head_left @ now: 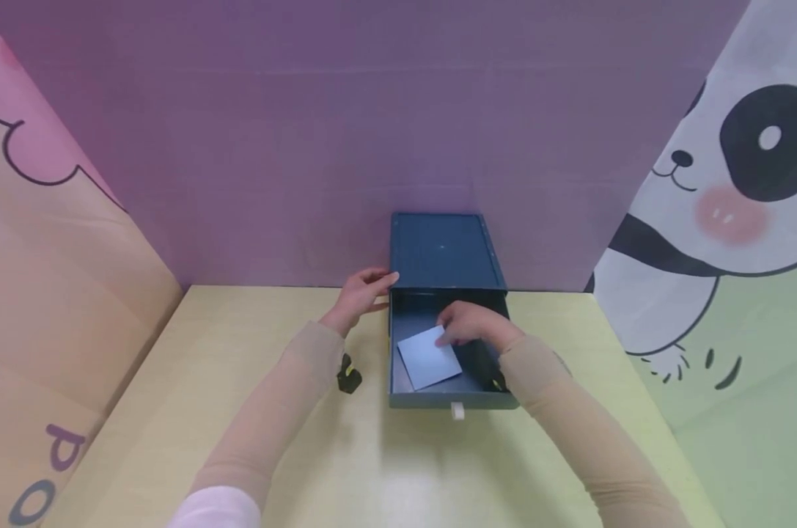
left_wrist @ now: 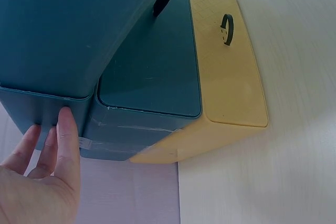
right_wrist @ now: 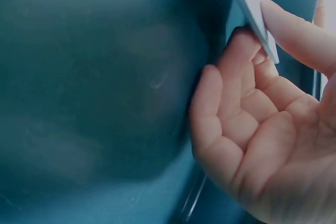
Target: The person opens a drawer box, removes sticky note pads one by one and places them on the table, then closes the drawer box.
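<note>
A dark blue drawer unit (head_left: 441,249) stands at the back of the table, its top drawer (head_left: 418,400) pulled out toward me. Inside that drawer, my right hand (head_left: 471,323) pinches the upper right corner of a light blue square sheet (head_left: 427,359). The right wrist view shows the sheet's edge (right_wrist: 252,11) between thumb and fingertips, with the other fingers curled below. My left hand (head_left: 358,297) touches the unit's left side near its upper front corner. Its fingers (left_wrist: 67,140) lie fairly straight against the blue wall in the left wrist view.
Under the top drawer the left wrist view shows another blue drawer (left_wrist: 152,72) and a yellow drawer (left_wrist: 231,82), with black loop handles (left_wrist: 227,29). A white tab (head_left: 457,411) sticks out from the pulled drawer's front. A purple wall (head_left: 273,147) rises right behind the unit.
</note>
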`<state>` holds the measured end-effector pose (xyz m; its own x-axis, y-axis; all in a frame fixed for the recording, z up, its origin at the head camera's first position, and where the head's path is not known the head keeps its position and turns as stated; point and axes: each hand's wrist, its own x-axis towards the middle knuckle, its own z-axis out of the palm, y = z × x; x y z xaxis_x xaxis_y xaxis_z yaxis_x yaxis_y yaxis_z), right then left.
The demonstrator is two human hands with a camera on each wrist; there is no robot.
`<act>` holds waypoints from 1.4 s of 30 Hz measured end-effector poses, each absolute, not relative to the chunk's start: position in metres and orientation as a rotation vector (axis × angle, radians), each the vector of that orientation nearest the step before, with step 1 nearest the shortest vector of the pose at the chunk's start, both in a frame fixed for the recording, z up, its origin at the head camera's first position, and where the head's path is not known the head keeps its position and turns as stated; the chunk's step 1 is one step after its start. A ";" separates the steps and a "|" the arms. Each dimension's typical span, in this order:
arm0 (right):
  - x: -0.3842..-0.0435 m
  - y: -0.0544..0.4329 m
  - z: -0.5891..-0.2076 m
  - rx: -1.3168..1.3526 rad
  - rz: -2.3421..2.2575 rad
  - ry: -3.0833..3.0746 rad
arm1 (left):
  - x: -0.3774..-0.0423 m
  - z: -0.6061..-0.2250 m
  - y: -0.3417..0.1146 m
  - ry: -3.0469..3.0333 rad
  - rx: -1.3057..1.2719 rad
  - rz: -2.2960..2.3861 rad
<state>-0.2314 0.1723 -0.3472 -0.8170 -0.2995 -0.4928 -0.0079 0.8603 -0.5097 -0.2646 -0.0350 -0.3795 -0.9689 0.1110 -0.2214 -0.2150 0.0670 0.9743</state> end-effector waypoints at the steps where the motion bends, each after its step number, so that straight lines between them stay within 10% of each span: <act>1: -0.232 0.173 -0.348 -0.215 -0.697 2.443 | -0.265 -0.380 -0.035 2.104 -0.105 1.995; 42: -0.237 0.186 -0.333 0.012 -1.507 2.092 | -0.264 -0.380 -0.033 2.148 -0.163 1.973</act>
